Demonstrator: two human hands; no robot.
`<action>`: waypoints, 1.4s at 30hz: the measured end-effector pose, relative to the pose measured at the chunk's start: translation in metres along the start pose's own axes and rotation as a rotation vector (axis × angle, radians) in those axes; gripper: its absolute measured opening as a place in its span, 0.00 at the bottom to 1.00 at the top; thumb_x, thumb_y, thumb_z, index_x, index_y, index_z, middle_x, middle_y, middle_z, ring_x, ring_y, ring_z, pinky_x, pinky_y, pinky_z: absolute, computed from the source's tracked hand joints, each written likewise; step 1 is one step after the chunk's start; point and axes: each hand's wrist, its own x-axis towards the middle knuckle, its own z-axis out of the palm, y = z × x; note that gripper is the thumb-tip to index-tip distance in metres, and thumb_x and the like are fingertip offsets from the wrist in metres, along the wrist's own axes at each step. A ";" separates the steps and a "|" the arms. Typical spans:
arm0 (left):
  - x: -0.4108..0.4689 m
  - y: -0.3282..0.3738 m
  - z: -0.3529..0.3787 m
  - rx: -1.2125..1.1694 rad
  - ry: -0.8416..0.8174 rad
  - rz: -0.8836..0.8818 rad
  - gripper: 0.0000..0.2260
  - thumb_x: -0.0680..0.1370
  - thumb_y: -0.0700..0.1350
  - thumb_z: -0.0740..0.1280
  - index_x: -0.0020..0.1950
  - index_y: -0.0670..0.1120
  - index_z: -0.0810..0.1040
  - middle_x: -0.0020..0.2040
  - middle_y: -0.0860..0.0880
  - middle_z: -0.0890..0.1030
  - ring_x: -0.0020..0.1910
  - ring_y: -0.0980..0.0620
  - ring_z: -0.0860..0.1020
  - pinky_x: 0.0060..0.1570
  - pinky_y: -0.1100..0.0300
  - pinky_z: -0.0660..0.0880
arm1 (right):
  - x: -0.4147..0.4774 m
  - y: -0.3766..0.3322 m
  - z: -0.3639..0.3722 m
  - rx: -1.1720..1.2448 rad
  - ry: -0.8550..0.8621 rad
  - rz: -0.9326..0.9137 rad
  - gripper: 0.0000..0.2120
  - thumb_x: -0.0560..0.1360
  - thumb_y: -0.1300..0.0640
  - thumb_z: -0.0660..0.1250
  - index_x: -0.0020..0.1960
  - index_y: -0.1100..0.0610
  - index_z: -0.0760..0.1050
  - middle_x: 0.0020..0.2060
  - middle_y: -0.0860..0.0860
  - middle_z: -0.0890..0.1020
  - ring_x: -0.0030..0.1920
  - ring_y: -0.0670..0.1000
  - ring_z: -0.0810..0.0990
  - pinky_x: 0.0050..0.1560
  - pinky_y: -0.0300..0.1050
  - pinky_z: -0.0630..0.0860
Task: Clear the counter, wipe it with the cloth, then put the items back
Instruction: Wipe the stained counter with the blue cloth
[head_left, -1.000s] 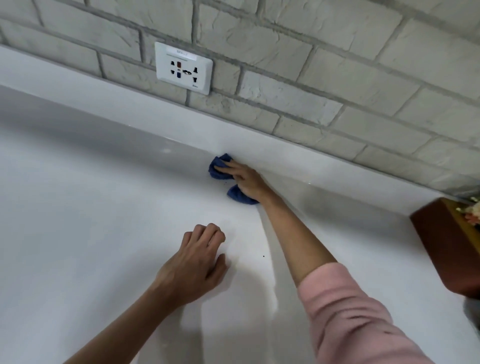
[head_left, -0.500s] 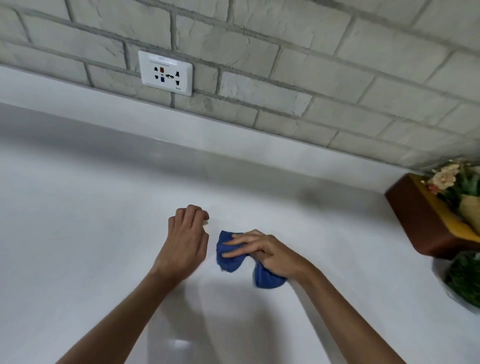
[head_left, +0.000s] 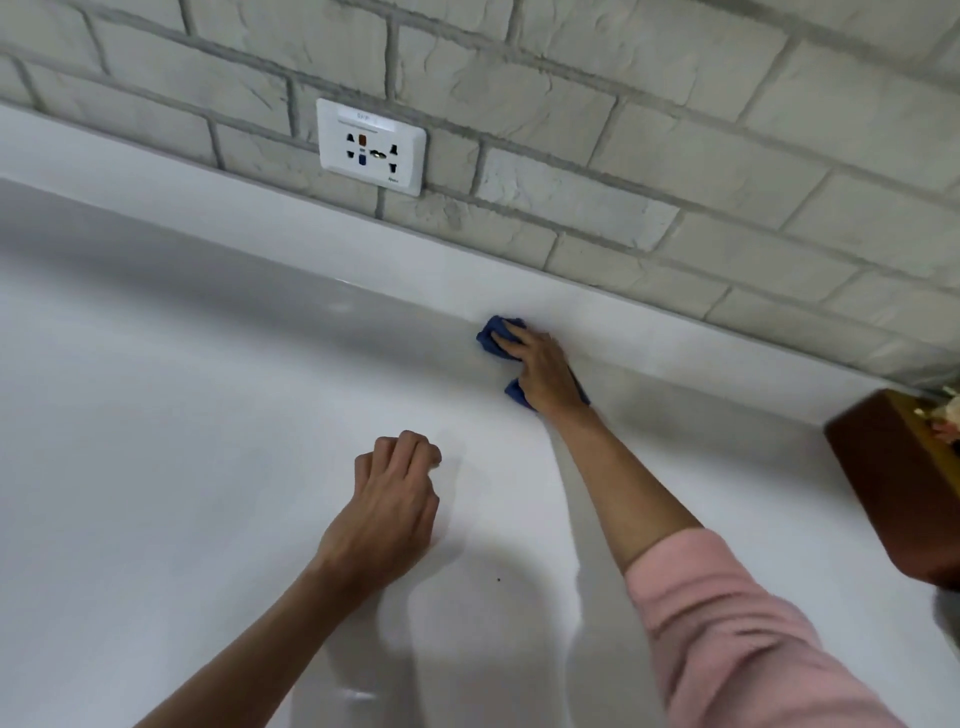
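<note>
Now flat right hand (head_left: 540, 371) presses cloth (head_left: 491, 335) on counter (head_left: 182, 467); left hand (head_left: 387, 512) fisted, empty; socket (head_left: 371, 145) lettering illegible

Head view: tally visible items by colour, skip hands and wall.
Blue: 1, cloth
White: 2, socket and counter
Brown: 1, wooden box
Pink: 1, sleeve
Total: 5

Right hand (head_left: 540, 371) presses the blue cloth (head_left: 491, 335) onto the counter (head_left: 156, 467), at one o'clock from the curled left hand (head_left: 387, 509).
</note>
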 end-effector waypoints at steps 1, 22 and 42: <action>0.001 0.000 0.000 0.009 -0.004 0.004 0.11 0.72 0.36 0.59 0.53 0.44 0.72 0.50 0.48 0.73 0.45 0.47 0.70 0.45 0.58 0.66 | 0.003 0.003 0.005 -0.011 -0.027 -0.008 0.32 0.65 0.70 0.63 0.69 0.57 0.69 0.71 0.55 0.69 0.65 0.59 0.71 0.65 0.46 0.63; 0.002 0.001 -0.004 0.013 -0.084 0.011 0.13 0.74 0.42 0.51 0.54 0.45 0.71 0.52 0.49 0.71 0.47 0.48 0.69 0.47 0.58 0.65 | -0.018 -0.004 -0.049 0.266 0.228 0.048 0.29 0.69 0.78 0.53 0.66 0.62 0.73 0.67 0.57 0.73 0.65 0.60 0.72 0.63 0.27 0.61; 0.004 0.000 -0.001 0.022 -0.092 0.007 0.13 0.75 0.42 0.51 0.55 0.46 0.70 0.52 0.50 0.70 0.48 0.48 0.68 0.49 0.57 0.65 | -0.039 -0.009 -0.034 0.353 -0.356 -0.017 0.26 0.73 0.77 0.52 0.60 0.57 0.79 0.66 0.51 0.74 0.63 0.44 0.70 0.62 0.25 0.60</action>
